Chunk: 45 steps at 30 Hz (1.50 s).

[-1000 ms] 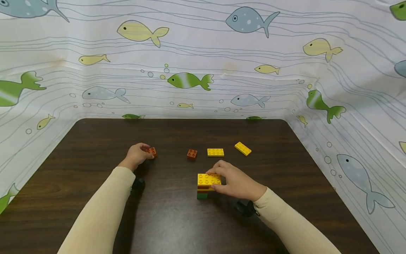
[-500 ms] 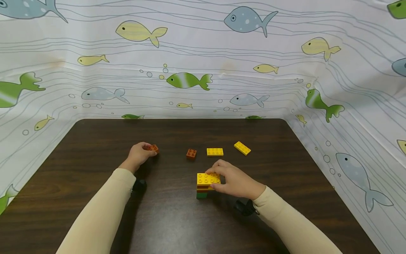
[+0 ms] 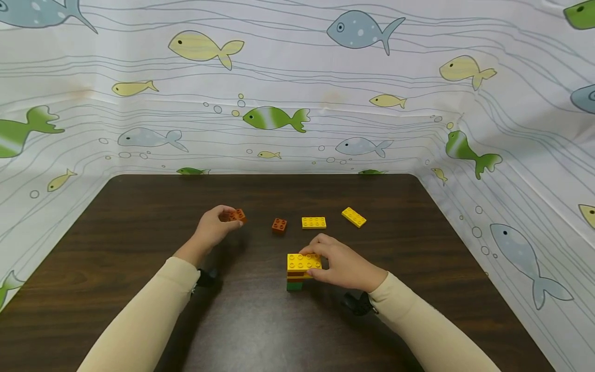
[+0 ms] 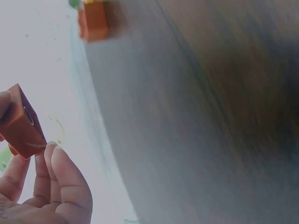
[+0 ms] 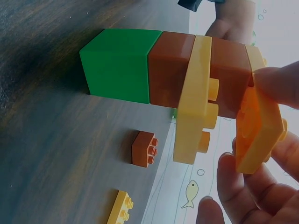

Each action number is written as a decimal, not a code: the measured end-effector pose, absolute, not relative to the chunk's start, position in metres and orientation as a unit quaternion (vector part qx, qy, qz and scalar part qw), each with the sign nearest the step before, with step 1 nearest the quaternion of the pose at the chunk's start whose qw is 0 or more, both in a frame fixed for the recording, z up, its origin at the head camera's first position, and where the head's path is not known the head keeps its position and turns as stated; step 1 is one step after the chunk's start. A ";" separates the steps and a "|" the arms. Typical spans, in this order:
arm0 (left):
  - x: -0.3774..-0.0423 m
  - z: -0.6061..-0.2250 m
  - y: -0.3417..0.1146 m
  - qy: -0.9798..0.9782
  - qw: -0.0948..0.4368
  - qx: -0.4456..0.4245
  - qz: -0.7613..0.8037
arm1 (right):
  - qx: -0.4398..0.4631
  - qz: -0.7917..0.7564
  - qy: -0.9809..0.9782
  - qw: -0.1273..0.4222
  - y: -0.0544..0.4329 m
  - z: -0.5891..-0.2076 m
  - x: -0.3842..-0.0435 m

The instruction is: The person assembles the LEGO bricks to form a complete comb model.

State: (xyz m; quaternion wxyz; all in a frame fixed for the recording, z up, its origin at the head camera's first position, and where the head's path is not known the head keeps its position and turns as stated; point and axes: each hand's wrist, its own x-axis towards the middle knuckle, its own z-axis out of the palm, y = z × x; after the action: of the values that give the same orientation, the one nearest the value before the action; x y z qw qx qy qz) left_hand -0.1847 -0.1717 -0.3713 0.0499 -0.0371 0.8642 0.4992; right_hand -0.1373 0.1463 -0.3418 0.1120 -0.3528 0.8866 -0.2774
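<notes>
In the head view my left hand [image 3: 215,230] pinches a reddish-brown toy building brick [image 3: 238,215]. The left wrist view shows that brick [image 4: 21,128] held above the table, its hollow underside partly visible. My right hand [image 3: 346,264] grips the top yellow plate [image 3: 297,262] of a small tower, thumb on the near side. Up close in the right wrist view, the tower has a green block [image 5: 117,67] at the base. Above it come a brown brick [image 5: 170,70], an overhanging yellow plate [image 5: 191,105], another brown brick [image 5: 229,74] and the top plate [image 5: 261,135].
A loose brown brick [image 3: 279,226] lies behind the tower. Two loose yellow plates lie to its right: one straight [image 3: 313,222], one angled [image 3: 354,217]. The dark wooden table [image 3: 139,310] is bordered by a fish-patterned white cloth [image 3: 279,51].
My left hand has lifted the brown brick and carried it to the right, toward the loose brown brick. The right hand and the tower stay essentially in place.
</notes>
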 end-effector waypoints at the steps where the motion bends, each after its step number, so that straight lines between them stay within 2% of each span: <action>1: -0.182 -0.369 -0.169 0.865 0.050 -0.033 0.498 | -0.353 -0.278 0.886 0.113 0.146 -0.342 -0.137; 27: -0.136 -0.336 -0.114 0.861 0.035 0.090 0.500 | -0.354 -0.293 0.880 0.122 0.146 -0.344 -0.140; 35: -0.124 -0.338 -0.101 0.851 0.038 0.156 0.500 | -0.349 -0.301 0.878 0.127 0.145 -0.343 -0.140; 45: -0.116 -0.342 -0.088 0.855 0.055 0.184 0.482 | -0.360 -0.301 0.875 0.123 0.147 -0.343 -0.140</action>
State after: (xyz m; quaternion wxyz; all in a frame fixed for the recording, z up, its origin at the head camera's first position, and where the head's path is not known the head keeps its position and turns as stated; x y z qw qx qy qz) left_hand -0.1157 -0.0877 -0.3423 0.0555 0.1844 0.8546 0.4822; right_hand -0.1404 0.1471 -0.3433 0.1233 -0.3596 0.8747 -0.3007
